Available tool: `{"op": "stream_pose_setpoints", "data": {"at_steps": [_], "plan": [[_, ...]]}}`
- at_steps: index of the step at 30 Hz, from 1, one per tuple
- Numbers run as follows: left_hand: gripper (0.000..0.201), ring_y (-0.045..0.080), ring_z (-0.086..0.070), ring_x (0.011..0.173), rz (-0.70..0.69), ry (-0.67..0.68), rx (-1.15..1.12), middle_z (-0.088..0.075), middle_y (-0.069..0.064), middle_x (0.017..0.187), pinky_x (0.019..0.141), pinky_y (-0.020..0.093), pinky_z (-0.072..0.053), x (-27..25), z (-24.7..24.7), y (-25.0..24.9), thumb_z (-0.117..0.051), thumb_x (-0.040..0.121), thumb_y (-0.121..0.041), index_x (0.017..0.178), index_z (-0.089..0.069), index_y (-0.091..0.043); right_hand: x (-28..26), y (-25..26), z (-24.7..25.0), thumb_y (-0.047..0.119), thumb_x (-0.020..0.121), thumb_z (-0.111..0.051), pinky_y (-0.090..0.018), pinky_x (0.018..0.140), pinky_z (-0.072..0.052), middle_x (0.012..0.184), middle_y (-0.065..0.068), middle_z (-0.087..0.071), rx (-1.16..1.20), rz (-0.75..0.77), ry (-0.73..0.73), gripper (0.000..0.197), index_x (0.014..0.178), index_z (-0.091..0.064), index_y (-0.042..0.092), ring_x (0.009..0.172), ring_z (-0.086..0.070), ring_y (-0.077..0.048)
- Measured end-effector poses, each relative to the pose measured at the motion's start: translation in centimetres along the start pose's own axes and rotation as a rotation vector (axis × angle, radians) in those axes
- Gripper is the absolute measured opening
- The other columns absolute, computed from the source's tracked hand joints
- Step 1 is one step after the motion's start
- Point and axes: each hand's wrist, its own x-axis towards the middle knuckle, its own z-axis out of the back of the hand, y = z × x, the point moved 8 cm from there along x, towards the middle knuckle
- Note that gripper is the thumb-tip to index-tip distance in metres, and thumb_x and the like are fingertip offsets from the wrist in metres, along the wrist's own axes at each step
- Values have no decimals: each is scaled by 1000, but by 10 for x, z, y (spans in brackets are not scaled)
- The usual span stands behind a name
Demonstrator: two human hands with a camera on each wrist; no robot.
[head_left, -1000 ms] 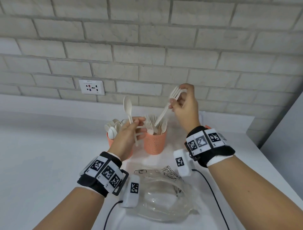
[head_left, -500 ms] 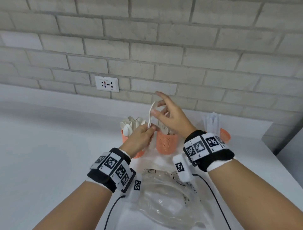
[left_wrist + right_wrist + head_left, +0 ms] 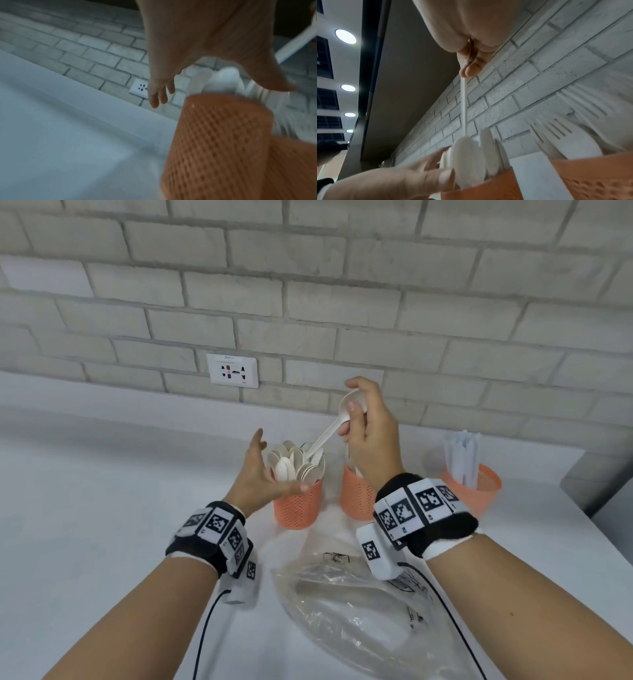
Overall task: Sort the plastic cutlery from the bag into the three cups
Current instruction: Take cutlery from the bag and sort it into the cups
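My right hand (image 3: 356, 405) pinches a white plastic spoon (image 3: 329, 429) by its bowl. The handle slants down-left into the left orange mesh cup (image 3: 298, 508), which is full of spoons. In the right wrist view the spoon (image 3: 464, 105) hangs from my fingertips (image 3: 471, 70) over that cup (image 3: 488, 189). My left hand (image 3: 263, 467) is open beside the cup, its thumb at the front rim. The middle cup (image 3: 356, 501) holds forks (image 3: 556, 135) and is partly hidden by my right hand. The right cup (image 3: 479, 494) holds knives. The clear bag (image 3: 359, 611) lies in front.
The cups stand in a row near the back of a white counter (image 3: 102, 525), below a grey brick wall with a socket (image 3: 233, 370). Wrist-camera cables (image 3: 205, 628) trail towards me. The counter's right edge (image 3: 582, 525) runs close past the knife cup.
My right hand no longer holds the fork it held a second ago. The spoon has passed from my left hand to my right, and my left hand has opened beside the spoon cup.
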Motion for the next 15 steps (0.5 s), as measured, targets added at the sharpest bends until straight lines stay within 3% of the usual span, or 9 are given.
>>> {"op": "stream_pose_setpoints", "data": {"at_steps": [2,3,6,7,9,10,12,15], "plan": [[131,12,-42,124,18,91,-41,-34,2,141,102,24,-31,2,-18,10,-86,59,-6,148,9,-21,-3,-3,-16,3,94,-37,-8,62,-40,77,12,-50,-43,-1,53,32,121,-52,11,68,-60,-18],[131,11,-46,117,21,76,-42,-38,-2,133,101,23,-33,3,-21,13,-86,58,-7,148,9,-22,-5,-5,-24,2,93,-38,-9,66,-38,84,11,-52,-76,-4,100,33,122,-53,11,77,-59,-16],[127,12,-52,107,17,-29,-38,-45,-7,121,95,25,-39,7,-21,18,-89,56,-22,148,-1,-24,-12,-17,-49,4,94,-41,-23,89,-35,96,6,-62,-310,4,306,35,124,-56,12,104,-52,-22],[123,12,-53,104,12,-52,-37,-47,-9,116,92,25,-40,8,-20,19,-88,58,-25,147,-3,-24,-16,-23,-58,10,96,-41,-32,97,-33,109,3,-64,-451,23,400,34,126,-56,15,115,-46,-23],[116,11,-54,99,0,-63,-39,-48,-14,106,87,23,-40,9,-20,20,-85,62,-24,147,-6,-24,-27,-36,-72,25,99,-35,-42,109,-21,144,2,-43,-688,38,598,38,135,-47,23,136,-25,-21],[115,11,-55,97,-7,-64,-41,-49,-13,107,86,23,-40,10,-20,21,-85,62,-23,147,-6,-24,-32,-40,-76,31,100,-31,-44,113,-13,153,4,-29,-751,23,680,40,138,-42,25,143,-13,-21],[116,8,-57,94,0,-55,-52,-52,-8,112,87,24,-43,11,-19,24,-85,62,-22,147,-6,-23,-38,-45,-78,38,100,-23,-47,115,-3,158,5,-12,-796,-33,780,45,142,-35,26,146,2,-20],[124,5,-55,102,38,-2,-43,-46,-6,125,93,24,-41,12,-20,26,-86,61,-20,148,3,-18,-33,-31,-71,40,100,-24,-46,116,-2,158,-2,-9,-794,-44,779,48,144,-30,23,146,3,-22]]}}
